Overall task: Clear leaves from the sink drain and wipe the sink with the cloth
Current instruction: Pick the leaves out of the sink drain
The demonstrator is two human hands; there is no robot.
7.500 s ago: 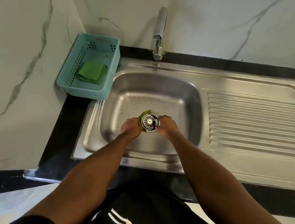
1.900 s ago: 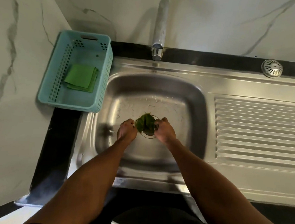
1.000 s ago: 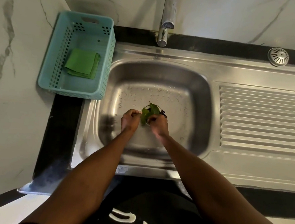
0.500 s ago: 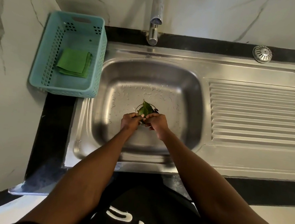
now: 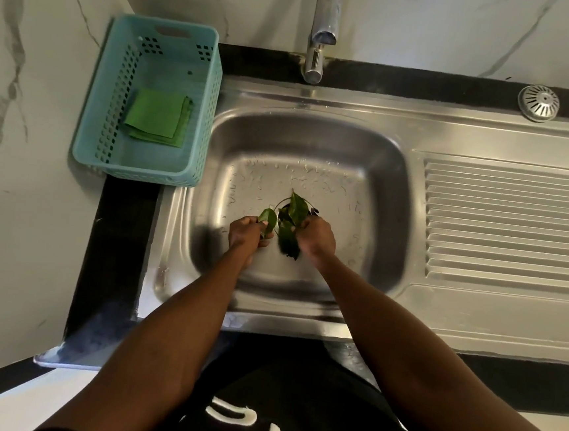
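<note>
Leaves [image 5: 291, 216] now split between hands at frame centre; half a second ago both hands pinched one clump over drain. Left hand [image 5: 245, 234] grips single leaf, right hand [image 5: 317, 238] grips bunch: fingers curled round stems. Judgement: drain nearly freed, wiping not yet started. Bunch's long axis runs top-to-bottom in frame, tip toward faucet [image 5: 321, 29]. Cloth [image 5: 157, 116] folded in basket [image 5: 114, 104], upper left.
</note>
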